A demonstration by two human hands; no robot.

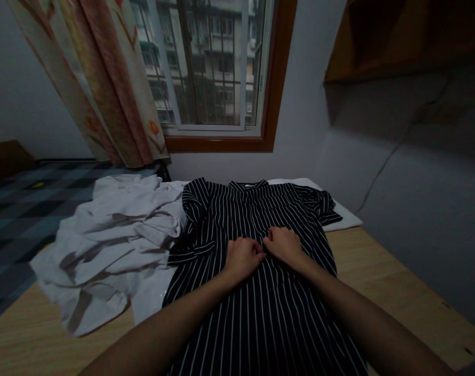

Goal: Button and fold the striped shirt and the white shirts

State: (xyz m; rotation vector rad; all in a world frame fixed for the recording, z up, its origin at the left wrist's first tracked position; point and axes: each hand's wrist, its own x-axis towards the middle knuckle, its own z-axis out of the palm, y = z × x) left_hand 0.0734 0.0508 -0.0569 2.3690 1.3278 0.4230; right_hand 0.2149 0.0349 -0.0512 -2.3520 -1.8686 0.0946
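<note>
Dim light here, and plenty is hard to read. The striped shirt (261,313) lies flat on the wooden table (402,284), front side up, in the middle of the scene. Its hem runs off the near edge of the view, so the bottom end is cut off.

Both hands are down on its chest, side by side and almost touching at the centre line. The left hand (243,256) has its fingers curled in together, and the right hand (285,244) is curled the same way. The fingertips of both tuck under and out of sight, so I cannot tell whether they pinch the fabric or only press on it.

The collar (247,185) points to the far side, toward the window (210,68). The long axis runs near to far, with the stripes along it. One sleeve (196,209) bunches at the far left, the other sleeve (319,201) at the far right, on a white cloth (345,214).

Just left of the shirt, touching it, lies a crumpled white garment (116,235). What kind it is I cannot tell. Far left there is a dark checked surface (22,209), too murky to make out, and a patterned curtain (104,78) hangs above it.
</note>
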